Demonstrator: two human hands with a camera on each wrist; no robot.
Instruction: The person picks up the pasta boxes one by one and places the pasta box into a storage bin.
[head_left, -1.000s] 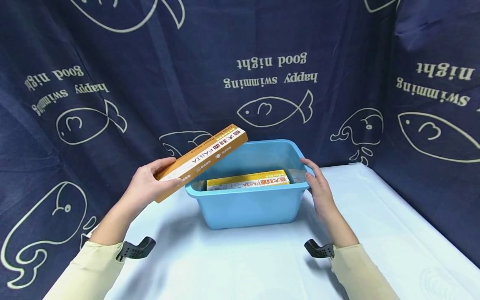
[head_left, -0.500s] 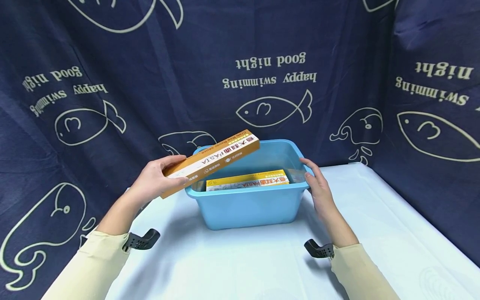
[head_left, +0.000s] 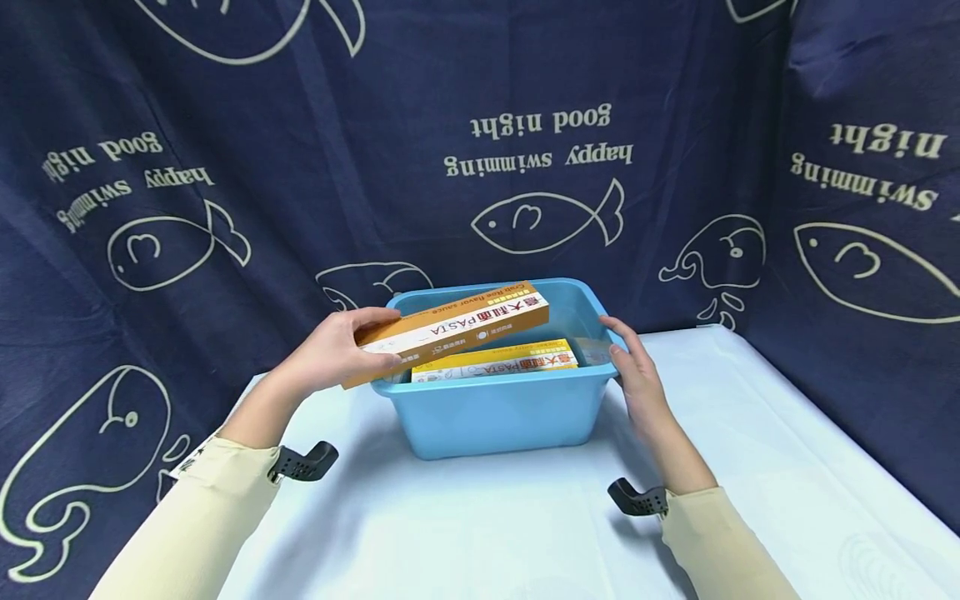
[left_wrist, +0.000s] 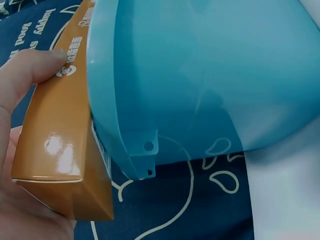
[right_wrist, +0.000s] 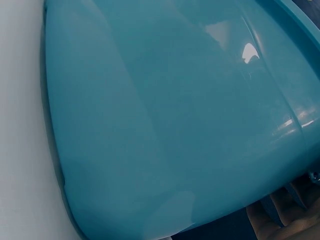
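My left hand (head_left: 337, 350) grips the near end of an orange-brown pasta box (head_left: 472, 321), thumb on its front side and fingers behind. Slightly tilted, the box overlaps the left rim and opening of a blue plastic tub (head_left: 502, 421). In the left wrist view the box (left_wrist: 57, 130) runs right along the tub's rim (left_wrist: 102, 70). Inside the tub lies a yellow and white pasta box (head_left: 498, 361). My right hand (head_left: 637, 367) holds the tub's right rim, thumb on the near side. Its fingers (right_wrist: 285, 212) show below the tub wall in the right wrist view.
The tub stands on a table with a pale blue cover (head_left: 480, 525). Behind it hangs a dark blue curtain (head_left: 420, 150) printed with fish and whales, which also closes off both sides. A flat printed item (head_left: 197, 454) shows partly beside the left forearm.
My left hand has moved right with the orange-brown pasta box, whose far end has come down over the tub's opening and lies flatter. The right hand and the tub have stayed put.
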